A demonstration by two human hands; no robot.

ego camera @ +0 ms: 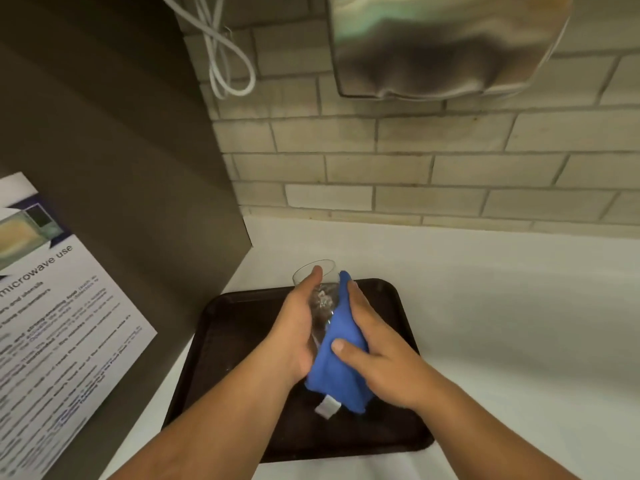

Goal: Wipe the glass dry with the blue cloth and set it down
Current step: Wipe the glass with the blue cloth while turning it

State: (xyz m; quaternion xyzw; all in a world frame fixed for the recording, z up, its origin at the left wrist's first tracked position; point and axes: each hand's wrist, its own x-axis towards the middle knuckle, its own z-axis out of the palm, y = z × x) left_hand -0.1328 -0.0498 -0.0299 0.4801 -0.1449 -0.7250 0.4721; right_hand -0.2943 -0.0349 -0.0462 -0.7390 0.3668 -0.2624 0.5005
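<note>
A clear drinking glass (323, 296) is held tilted above a dark tray (239, 327), its rim pointing away from me. My left hand (296, 329) grips its left side, the thumb up near the rim. My right hand (372, 348) presses the blue cloth (341, 362) against the glass's right side and base. The cloth covers the lower part of the glass, and a white label hangs from its bottom edge.
The tray lies on a white counter (502, 306) against a tiled wall (415, 161). A dark cabinet side (121, 168) with a printed microwave notice (59, 323) stands at the left. A metal dispenser (443, 43) and white cables (221, 53) hang above.
</note>
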